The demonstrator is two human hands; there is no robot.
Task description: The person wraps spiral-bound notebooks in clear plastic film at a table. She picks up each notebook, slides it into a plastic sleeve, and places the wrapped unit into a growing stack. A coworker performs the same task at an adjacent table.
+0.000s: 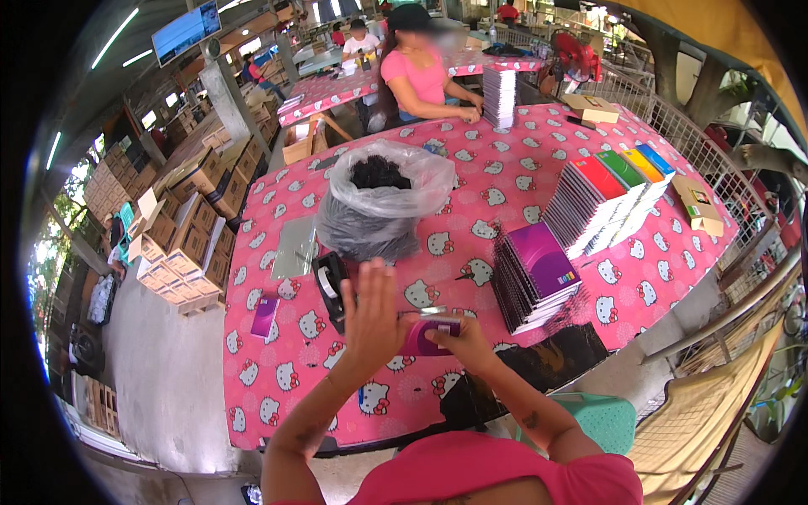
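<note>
My right hand (pixel 468 343) pinches a small purple printed card or packet (pixel 421 338) just above the table's front part. A shiny clear strip (pixel 433 311) shows at its top; I cannot tell whether it is tape. My left hand (pixel 373 313) is raised beside it, fingers stretched out and slightly blurred. The base of that palm is close to the purple piece, and whether they touch is hidden. Directly left of my left hand stands a black tape dispenser (pixel 330 288) with a roll in it. Another small purple card (pixel 265 317) lies farther left.
A clear plastic bag (pixel 370 206) of black items stands beyond my hands. Purple spiral notebooks (pixel 539 273) are stacked at right, with red, green, yellow and blue stacks (pixel 610 194) behind. A co-worker (pixel 421 76) stands across the pink patterned table (pixel 459 215). A green stool (pixel 593 421) is near me.
</note>
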